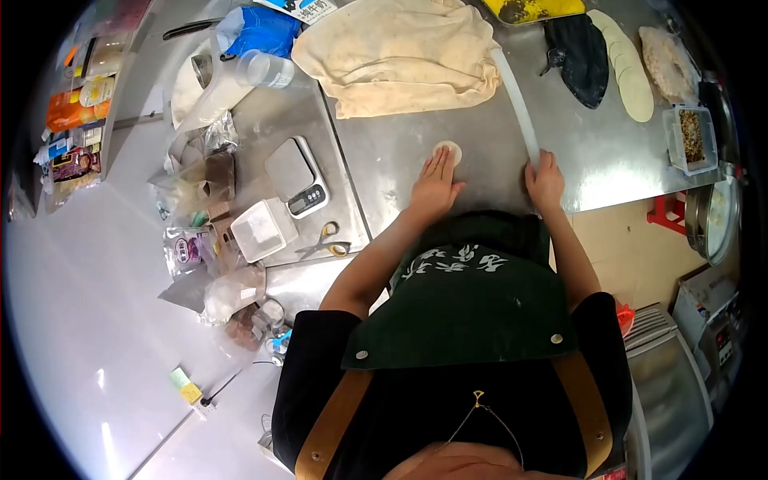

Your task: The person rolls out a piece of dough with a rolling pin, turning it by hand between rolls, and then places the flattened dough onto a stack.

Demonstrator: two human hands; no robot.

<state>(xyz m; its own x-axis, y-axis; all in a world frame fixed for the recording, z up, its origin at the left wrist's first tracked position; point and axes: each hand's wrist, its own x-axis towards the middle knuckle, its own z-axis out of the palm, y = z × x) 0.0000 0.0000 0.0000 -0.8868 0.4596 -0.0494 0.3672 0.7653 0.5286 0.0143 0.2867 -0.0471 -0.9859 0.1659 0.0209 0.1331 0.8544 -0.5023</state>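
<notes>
My left hand (436, 182) lies with its fingers stretched out on a small round piece of dough (454, 150) on the steel table (384, 160). The fingertips cover part of the dough. To the right, my right hand (546, 182) is closed around the near end of a long white rolling pin (516, 100). The pin's far end reaches the edge of a crumpled beige cloth (400, 60), which lies beyond my hands. What is under the cloth is hidden.
At left are a kitchen scale (296, 176), a white tub (264, 230), scissors (324, 242) and a plastic cup (268, 70). Toward the right are a black cloth-like item (578, 60), overlapping dough rounds (622, 68) and a clear container with a crumbly mix (691, 140).
</notes>
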